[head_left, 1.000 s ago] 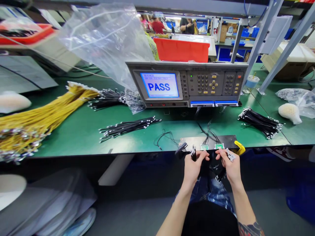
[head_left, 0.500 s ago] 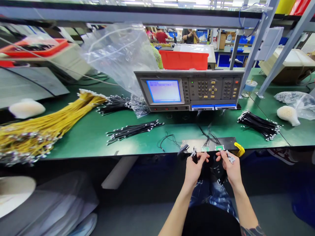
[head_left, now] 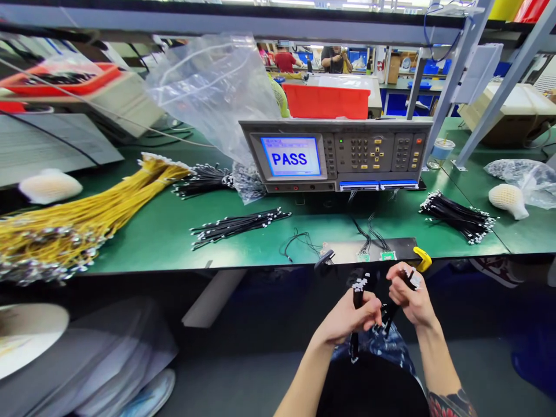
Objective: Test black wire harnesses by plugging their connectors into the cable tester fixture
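My left hand (head_left: pixel 354 315) is closed around a bundle of short black cables (head_left: pixel 358 298) with white connectors, below the table's front edge. Closed too, my right hand (head_left: pixel 410 295) grips another black cable bundle (head_left: pixel 392 313), whose white ends show above and below the fist. Just beyond the hands, two small green boards (head_left: pixel 388 255) sit on a dark plate (head_left: pixel 403 248) at the edge, with black wires running toward the tester (head_left: pixel 339 156). Its screen (head_left: pixel 290 157) reads PASS. No cable is seen plugged between the hands and the boards.
Loose black cables (head_left: pixel 241 226) lie left of the plate, and yellow cables (head_left: pixel 99 214) farther left. Another black bundle (head_left: pixel 458 217) rests at right, near a white foam-wrapped item (head_left: pixel 508 201). A yellow-handled tool (head_left: pixel 422 259) is at the table edge. Other people are in the background.
Both hands have drawn back from the green boards, the left one lower toward the body. The tester's screen has changed from faint small text to PASS.
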`<control>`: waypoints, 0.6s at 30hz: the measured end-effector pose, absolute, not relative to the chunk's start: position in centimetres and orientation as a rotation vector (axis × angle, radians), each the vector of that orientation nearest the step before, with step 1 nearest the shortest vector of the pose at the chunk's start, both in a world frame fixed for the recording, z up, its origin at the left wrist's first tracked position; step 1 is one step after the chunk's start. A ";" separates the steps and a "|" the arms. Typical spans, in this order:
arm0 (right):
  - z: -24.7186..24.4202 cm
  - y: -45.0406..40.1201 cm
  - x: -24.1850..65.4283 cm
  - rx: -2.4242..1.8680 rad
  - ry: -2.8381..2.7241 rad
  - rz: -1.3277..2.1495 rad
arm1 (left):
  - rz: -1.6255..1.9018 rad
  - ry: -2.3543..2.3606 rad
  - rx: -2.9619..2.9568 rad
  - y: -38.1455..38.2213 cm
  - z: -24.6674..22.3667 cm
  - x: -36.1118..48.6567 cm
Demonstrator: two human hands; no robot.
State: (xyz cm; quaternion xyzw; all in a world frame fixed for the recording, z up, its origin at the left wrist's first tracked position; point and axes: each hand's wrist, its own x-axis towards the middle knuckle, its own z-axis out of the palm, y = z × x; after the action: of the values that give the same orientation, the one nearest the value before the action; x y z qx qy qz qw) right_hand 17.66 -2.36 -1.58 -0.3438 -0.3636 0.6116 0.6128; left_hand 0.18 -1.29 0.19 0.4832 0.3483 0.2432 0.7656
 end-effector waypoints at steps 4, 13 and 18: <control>-2.0 -2.1 17.4 -0.813 -1.043 1.474 | 0.429 0.601 0.997 -2.0 -0.4 0.7; -2.4 -2.1 16.7 -0.829 -0.873 1.174 | 0.494 0.552 0.891 -1.8 -0.8 0.4; -2.7 -1.4 17.2 -0.873 -0.577 0.913 | 0.721 0.824 0.907 -1.1 -1.8 -0.1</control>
State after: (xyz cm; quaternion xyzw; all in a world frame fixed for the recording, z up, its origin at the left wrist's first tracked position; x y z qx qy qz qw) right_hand 17.22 -1.42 -2.71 -0.4021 -0.2657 0.4206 0.7687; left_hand -0.06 -1.10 -1.77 0.4164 0.3780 0.3309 0.7578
